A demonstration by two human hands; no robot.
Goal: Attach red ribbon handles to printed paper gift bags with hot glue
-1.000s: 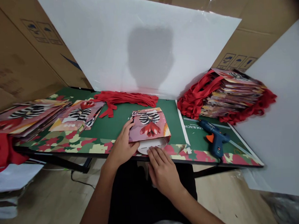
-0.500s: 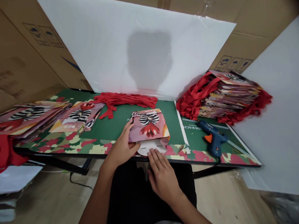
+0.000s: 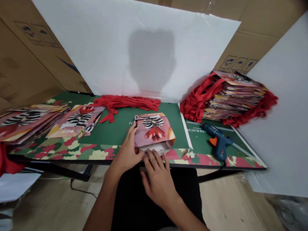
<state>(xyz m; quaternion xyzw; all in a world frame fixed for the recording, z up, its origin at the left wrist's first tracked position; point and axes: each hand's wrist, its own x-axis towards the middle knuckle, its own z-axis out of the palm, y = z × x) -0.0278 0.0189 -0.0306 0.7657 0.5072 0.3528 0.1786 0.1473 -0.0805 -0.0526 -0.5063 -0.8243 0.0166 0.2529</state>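
A printed paper bag [image 3: 157,129] lies at the front edge of the table, with a red flower and a black-and-white striped pattern on it. Its near end is open, and white inner paper shows there. My left hand [image 3: 127,152] grips the bag's left side, thumb by the open end and fingers along the edge. Fingers slightly spread, my right hand [image 3: 156,175] rests its tips on the white paper at the near end. Its palm is over the table edge.
Red ribbons [image 3: 133,102] lie behind the bag. To the right are a blue glue gun [image 3: 220,143] and a stack of printed bags [image 3: 232,100] with red ribbon. Flat printed pieces [image 3: 24,123] are piled at left. A white board [image 3: 97,50] stands at the back.
My right hand has shifted left along the bag's near end, and less of the white paper shows. My left hand keeps its place on the bag.
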